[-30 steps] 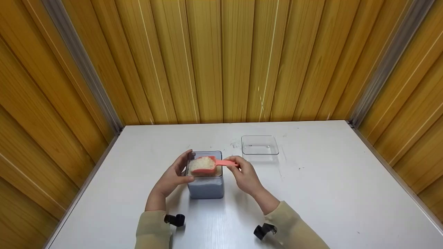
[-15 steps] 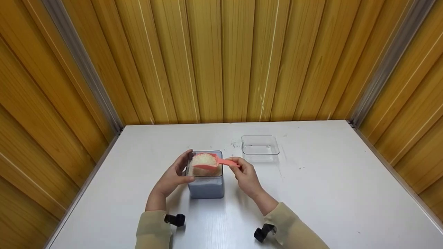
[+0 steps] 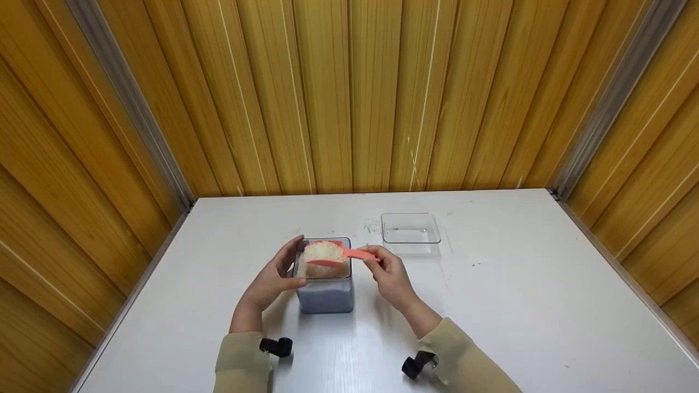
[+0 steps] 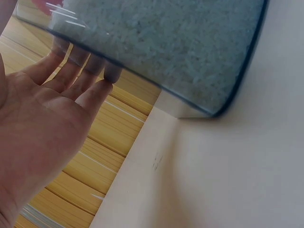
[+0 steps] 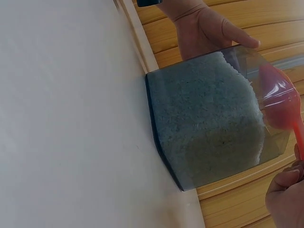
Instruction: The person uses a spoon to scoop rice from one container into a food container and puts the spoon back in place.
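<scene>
A square see-through container (image 3: 326, 299), tinted blue-grey, stands on the white table with rice inside. My left hand (image 3: 268, 279) grips its left side, thumb at the near rim and fingers toward the far corner. In the left wrist view, those fingers (image 4: 71, 78) lie along the container's wall. My right hand (image 3: 390, 277) pinches the handle of a coral-pink scoop (image 3: 357, 254). Heaped with rice (image 3: 323, 250), the scoop's bowl is level with the container's opening. The right wrist view shows the bowl (image 5: 278, 97) through the clear wall, above the sloping rice surface (image 5: 249, 90).
A shallow clear rectangular box (image 3: 410, 234) sits behind and to the right of the container. Wood-patterned panels (image 3: 349, 98) enclose the white table (image 3: 524, 284) at the back and sides. Small dark specks mark the tabletop.
The loaded scoop has risen slightly and shifted a little to the right and away, its handle now sloping down to the right. My left hand and the container have stayed in place.
</scene>
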Motion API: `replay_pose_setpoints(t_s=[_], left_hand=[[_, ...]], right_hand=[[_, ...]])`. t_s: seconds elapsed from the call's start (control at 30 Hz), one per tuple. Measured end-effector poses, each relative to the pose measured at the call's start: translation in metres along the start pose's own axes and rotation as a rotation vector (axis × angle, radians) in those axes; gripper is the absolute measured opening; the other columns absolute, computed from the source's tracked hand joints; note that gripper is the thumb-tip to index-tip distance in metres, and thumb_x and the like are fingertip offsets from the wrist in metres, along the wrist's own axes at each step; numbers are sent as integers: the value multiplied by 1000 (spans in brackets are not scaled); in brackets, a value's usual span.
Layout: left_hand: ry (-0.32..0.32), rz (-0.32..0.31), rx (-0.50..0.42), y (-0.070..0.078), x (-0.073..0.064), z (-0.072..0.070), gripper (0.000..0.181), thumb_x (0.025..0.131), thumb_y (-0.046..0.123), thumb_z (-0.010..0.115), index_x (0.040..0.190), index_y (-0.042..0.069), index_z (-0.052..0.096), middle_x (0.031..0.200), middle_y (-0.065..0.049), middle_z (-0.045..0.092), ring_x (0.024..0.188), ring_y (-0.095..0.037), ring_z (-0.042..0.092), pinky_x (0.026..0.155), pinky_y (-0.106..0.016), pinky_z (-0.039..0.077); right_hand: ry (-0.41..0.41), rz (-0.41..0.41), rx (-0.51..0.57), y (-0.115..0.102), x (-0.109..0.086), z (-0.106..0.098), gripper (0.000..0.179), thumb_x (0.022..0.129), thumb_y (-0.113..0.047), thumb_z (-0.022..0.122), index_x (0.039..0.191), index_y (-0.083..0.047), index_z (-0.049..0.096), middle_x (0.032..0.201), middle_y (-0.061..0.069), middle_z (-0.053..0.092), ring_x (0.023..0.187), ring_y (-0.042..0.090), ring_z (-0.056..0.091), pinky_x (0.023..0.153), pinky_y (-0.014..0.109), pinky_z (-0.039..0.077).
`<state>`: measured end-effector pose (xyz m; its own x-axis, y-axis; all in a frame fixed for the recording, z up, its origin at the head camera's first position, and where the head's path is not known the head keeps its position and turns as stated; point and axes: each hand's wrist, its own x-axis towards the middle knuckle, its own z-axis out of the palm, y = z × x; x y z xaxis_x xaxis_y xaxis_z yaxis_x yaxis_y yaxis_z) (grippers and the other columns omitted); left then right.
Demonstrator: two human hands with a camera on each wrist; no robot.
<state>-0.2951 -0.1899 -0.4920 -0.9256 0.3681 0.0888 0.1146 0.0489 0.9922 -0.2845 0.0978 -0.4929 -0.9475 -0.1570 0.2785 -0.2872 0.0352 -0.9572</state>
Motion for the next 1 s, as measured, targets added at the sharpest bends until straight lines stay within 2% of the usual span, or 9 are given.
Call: replay_pose_setpoints(t_s=[0.23, 0.57, 1.0], left_hand=[[10, -11, 2, 1, 0, 1, 108, 78, 16, 89, 164, 20, 23, 175, -7, 14, 163, -29, 5, 132, -49, 7], [16, -12, 3, 0, 1, 1, 110, 77, 19, 91, 164, 21, 24, 175, -7, 14, 163, -29, 6, 132, -50, 9], [-5, 13, -1, 0, -3, 0, 111, 76, 25, 92, 164, 19, 24, 175, -7, 13, 163, -29, 4, 132, -48, 7]], right_hand=[[-4, -19, -3, -9, 4, -14, 26, 104, -14, 58, 123, 1, 67, 74, -3, 45, 55, 4, 32, 54, 18, 29], [22, -38, -9, -19, 11, -40, 25, 103, -11, 60, 122, 3, 67, 79, -5, 52, 59, 5, 36, 54, 17, 31], [162, 12, -38, -20, 21, -93, 26, 104, -12, 59, 126, 1, 66, 83, -1, 49, 68, 8, 40, 56, 17, 33]])
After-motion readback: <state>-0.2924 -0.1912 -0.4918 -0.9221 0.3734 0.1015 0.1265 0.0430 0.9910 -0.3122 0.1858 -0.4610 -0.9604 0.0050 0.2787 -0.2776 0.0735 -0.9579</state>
